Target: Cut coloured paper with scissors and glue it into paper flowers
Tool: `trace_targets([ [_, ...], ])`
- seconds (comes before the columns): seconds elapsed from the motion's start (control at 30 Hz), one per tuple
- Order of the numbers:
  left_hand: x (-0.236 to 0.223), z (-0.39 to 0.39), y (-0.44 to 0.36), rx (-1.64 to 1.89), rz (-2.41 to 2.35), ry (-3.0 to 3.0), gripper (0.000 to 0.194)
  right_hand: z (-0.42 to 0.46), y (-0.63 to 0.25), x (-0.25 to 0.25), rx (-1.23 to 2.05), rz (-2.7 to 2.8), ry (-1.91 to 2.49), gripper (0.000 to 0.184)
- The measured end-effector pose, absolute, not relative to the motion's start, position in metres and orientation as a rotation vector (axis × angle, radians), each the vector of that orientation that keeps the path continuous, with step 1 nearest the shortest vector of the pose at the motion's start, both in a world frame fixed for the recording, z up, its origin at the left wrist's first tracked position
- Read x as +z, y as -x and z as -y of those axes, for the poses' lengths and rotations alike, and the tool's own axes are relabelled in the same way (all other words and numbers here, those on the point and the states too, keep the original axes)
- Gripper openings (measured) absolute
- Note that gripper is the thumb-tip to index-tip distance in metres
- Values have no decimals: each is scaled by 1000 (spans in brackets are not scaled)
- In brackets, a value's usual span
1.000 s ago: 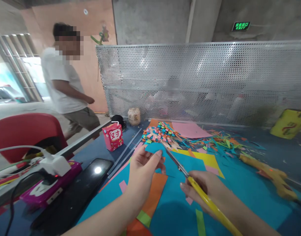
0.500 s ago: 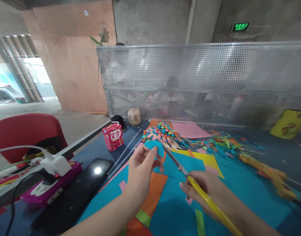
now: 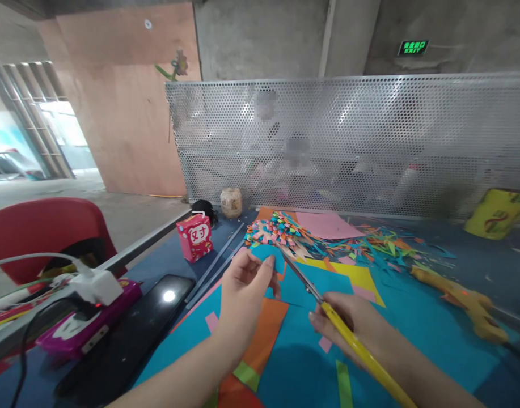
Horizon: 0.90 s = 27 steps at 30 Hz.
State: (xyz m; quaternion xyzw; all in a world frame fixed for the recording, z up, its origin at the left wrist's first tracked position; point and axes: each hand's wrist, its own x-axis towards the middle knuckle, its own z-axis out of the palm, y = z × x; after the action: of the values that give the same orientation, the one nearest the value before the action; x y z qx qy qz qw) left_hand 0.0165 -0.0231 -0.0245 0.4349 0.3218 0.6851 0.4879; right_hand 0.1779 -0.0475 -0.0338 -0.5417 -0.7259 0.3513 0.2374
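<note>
Between the thumb and fingers of my left hand (image 3: pixel 246 280) is a small blue paper piece (image 3: pixel 268 253) with a rounded edge. My right hand (image 3: pixel 349 320) is wrapped round a pair of scissors (image 3: pixel 349 340) with yellow handles. The scissor blades point up and left, with their tips at the right edge of the blue piece; whether they touch it is hard to tell. Under both hands lie large blue paper sheets (image 3: pixel 413 328), an orange sheet (image 3: pixel 268 323) and small pink and green strips (image 3: pixel 343 379).
Behind the hands sit a fringed multicoloured paper bundle (image 3: pixel 277 229) and paper scraps (image 3: pixel 379 246). A yellow glue gun (image 3: pixel 459 300) lies right. On the left are a phone (image 3: pixel 136 323), a purple power strip (image 3: pixel 93 326) and a red box (image 3: pixel 194 238). A perforated metal screen (image 3: pixel 349 141) stands behind.
My hands and the scissors are almost where they were, with the blue piece still held. Behind the screen, a person has moved to the right.
</note>
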Motion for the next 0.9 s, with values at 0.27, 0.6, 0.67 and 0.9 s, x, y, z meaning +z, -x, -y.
trace_targets([
  [0.27,-23,25,-18,1677,-794,-1139,20,45,-178,-34,948,2003,1505,31],
  [0.6,-24,24,-18,1665,-778,-1136,19,47,-176,-31,923,2004,1550,33],
  [0.67,-23,24,-18,1666,-775,-1124,19,48,-175,-31,936,2000,1562,32],
  [0.9,-24,24,-17,1667,-760,-1084,20,48,-175,-29,918,2000,1586,34],
])
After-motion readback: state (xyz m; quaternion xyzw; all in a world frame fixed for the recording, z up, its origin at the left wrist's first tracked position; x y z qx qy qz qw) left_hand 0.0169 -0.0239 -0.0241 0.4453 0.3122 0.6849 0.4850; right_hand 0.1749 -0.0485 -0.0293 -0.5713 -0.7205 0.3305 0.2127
